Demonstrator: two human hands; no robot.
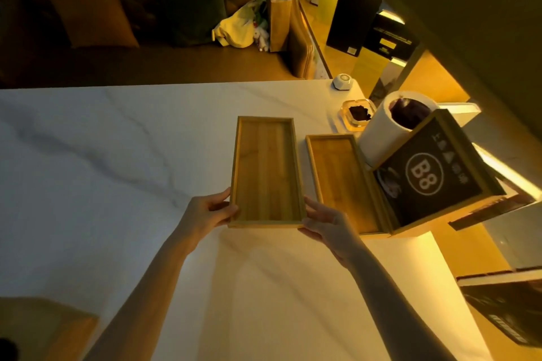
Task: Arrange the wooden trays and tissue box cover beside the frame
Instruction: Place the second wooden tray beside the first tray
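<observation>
A long, shallow wooden tray [265, 170] is in both my hands over the white marble table [117, 155]. My left hand [208, 212] grips its near left corner and my right hand [325, 221] holds its near right corner. A second wooden tray [340, 182] lies flat on the table just to the right. Right of that stands the wood-edged frame [431, 179] with a dark "B8" sign, leaning. A wooden piece [44, 328] shows at the bottom left corner; I cannot tell what it is.
A white cylindrical bin [384, 132] with a dark liner stands behind the frame. A glass ashtray [356, 116] and a small white round device [342, 81] sit near the table's far right corner. A dark book [510, 302] lies at the right. A sofa with cushions and bags is beyond.
</observation>
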